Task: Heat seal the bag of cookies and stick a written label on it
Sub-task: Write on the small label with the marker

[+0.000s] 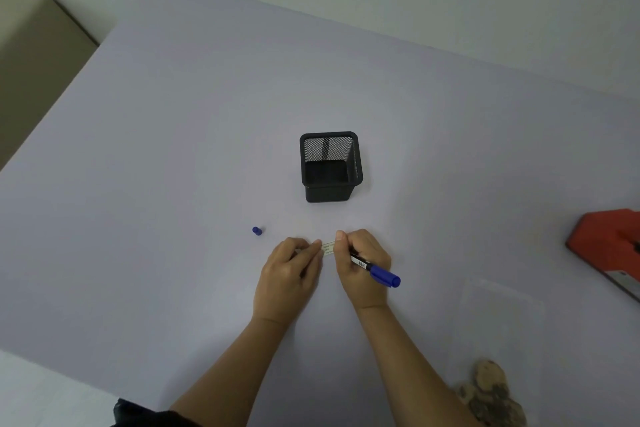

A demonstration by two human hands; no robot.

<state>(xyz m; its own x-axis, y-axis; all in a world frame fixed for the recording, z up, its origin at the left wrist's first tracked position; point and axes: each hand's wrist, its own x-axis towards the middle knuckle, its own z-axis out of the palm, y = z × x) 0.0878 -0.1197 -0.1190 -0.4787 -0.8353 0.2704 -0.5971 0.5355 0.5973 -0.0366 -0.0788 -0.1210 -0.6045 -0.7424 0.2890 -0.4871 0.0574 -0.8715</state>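
Both hands on label, mid-table.
Left hand pinches the left end of the label; right hand curls round the marker, thumb at the label's right end. Cap lies left, holder behind. Bag of cookies near right, sealer at the right edge.

Mesh cup on a lilac tabletop
A black square mesh cup stands upright near the middle of the tabletop; a beige cushioned piece sits beyond its left edge.
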